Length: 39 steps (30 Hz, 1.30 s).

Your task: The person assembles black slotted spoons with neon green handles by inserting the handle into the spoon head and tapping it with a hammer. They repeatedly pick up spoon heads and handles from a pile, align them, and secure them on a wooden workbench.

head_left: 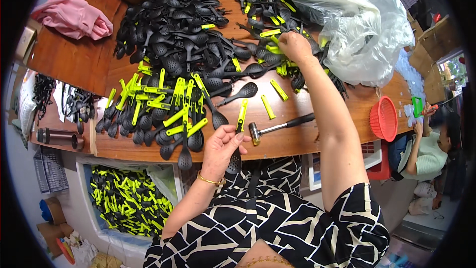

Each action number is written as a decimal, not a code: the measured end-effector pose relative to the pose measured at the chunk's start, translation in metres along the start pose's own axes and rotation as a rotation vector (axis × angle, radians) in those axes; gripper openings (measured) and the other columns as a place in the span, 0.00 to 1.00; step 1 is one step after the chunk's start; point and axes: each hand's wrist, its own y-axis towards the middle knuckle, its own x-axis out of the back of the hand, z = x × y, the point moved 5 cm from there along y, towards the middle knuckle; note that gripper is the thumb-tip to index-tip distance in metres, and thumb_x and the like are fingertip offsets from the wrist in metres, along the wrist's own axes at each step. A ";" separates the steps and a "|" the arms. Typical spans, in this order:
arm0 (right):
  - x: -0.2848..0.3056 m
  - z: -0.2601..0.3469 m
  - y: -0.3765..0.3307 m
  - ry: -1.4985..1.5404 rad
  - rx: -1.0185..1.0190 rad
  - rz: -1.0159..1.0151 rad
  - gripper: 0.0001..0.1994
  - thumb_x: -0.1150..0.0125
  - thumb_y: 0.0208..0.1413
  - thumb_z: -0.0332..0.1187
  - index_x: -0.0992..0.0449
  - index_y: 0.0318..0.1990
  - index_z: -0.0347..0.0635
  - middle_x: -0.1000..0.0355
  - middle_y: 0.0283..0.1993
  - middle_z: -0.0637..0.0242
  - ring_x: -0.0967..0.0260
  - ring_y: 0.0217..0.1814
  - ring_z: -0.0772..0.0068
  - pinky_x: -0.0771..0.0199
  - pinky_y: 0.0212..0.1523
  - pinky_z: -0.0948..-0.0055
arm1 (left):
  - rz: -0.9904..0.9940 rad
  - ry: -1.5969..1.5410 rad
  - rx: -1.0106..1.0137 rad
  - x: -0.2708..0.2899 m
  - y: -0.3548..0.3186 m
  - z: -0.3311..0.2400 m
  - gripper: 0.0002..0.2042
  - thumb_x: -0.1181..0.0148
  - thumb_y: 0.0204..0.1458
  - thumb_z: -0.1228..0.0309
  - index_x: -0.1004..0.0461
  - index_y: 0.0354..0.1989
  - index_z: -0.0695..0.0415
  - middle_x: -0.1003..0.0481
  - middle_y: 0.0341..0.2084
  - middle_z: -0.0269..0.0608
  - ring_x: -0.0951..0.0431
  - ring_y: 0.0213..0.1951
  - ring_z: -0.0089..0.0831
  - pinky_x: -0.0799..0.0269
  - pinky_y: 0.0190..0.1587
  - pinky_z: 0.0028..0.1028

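Left hand [221, 145] pinching slotted spoon [237, 141] (yellow-handled), right hand [293, 45] in spoon pile [198, 30]

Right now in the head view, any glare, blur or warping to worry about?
Head view: strong fisheye, the table edge bows and the corners go black; glare whitens the plastic bag; lighting is even with soft shadows; left hand on a spoon and right hand in the pile look sharp.

Wooden table [297, 141] under black slotted spoons [178, 25] (some yellow-handled), hammer [280, 126], perhaps plastic bag [362, 25].
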 end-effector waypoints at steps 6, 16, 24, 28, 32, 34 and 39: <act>0.031 0.012 0.032 0.103 0.143 0.293 0.17 0.33 0.53 0.46 0.14 0.44 0.46 0.17 0.37 0.55 0.18 0.43 0.55 0.21 0.49 0.59 | -0.033 0.090 -0.032 0.011 0.007 0.012 0.10 0.40 0.65 0.73 0.30 0.50 0.63 0.18 0.38 0.45 0.21 0.31 0.21 0.24 0.37 0.21; -0.007 -0.008 0.105 -0.069 -0.027 -0.120 0.12 0.38 0.56 0.32 0.26 0.47 0.44 0.20 0.43 0.47 0.22 0.50 0.43 0.22 0.52 0.48 | -0.049 0.108 0.002 0.010 0.012 0.017 0.10 0.42 0.66 0.75 0.32 0.51 0.65 0.18 0.37 0.48 0.18 0.30 0.26 0.22 0.35 0.23; 0.032 0.028 0.002 0.789 0.112 0.343 0.31 0.34 0.58 0.27 0.34 0.70 0.44 0.22 0.48 0.67 0.26 0.45 0.79 0.26 0.45 0.75 | -0.037 0.112 -0.007 0.011 0.015 0.016 0.14 0.42 0.67 0.72 0.34 0.56 0.63 0.18 0.45 0.51 0.17 0.38 0.29 0.22 0.42 0.27; 0.033 0.112 -0.127 1.347 0.170 0.463 0.26 0.33 0.59 0.26 0.30 0.65 0.42 0.22 0.48 0.68 0.25 0.47 0.80 0.24 0.47 0.76 | 0.026 0.024 -0.027 0.010 0.013 0.018 0.13 0.44 0.68 0.72 0.33 0.57 0.62 0.20 0.50 0.49 0.17 0.43 0.30 0.21 0.47 0.28; 0.005 0.137 -0.210 1.495 0.073 0.502 0.24 0.32 0.60 0.23 0.29 0.63 0.41 0.24 0.51 0.69 0.24 0.50 0.81 0.21 0.49 0.76 | 0.044 0.003 0.000 0.000 -0.006 0.010 0.14 0.45 0.68 0.74 0.33 0.59 0.63 0.20 0.49 0.47 0.16 0.45 0.30 0.20 0.47 0.26; 0.011 0.142 -0.221 1.492 0.075 0.446 0.23 0.34 0.60 0.22 0.29 0.63 0.42 0.25 0.48 0.72 0.25 0.47 0.81 0.22 0.49 0.77 | 0.022 0.019 0.013 -0.003 -0.012 0.010 0.14 0.44 0.67 0.74 0.33 0.59 0.64 0.19 0.47 0.46 0.15 0.44 0.31 0.19 0.45 0.25; 0.023 0.148 -0.239 1.403 0.175 0.426 0.24 0.33 0.61 0.24 0.29 0.64 0.42 0.26 0.48 0.71 0.26 0.48 0.81 0.24 0.50 0.77 | 0.037 0.028 0.004 -0.007 -0.031 0.007 0.13 0.45 0.67 0.76 0.33 0.58 0.64 0.20 0.47 0.46 0.15 0.41 0.30 0.20 0.43 0.24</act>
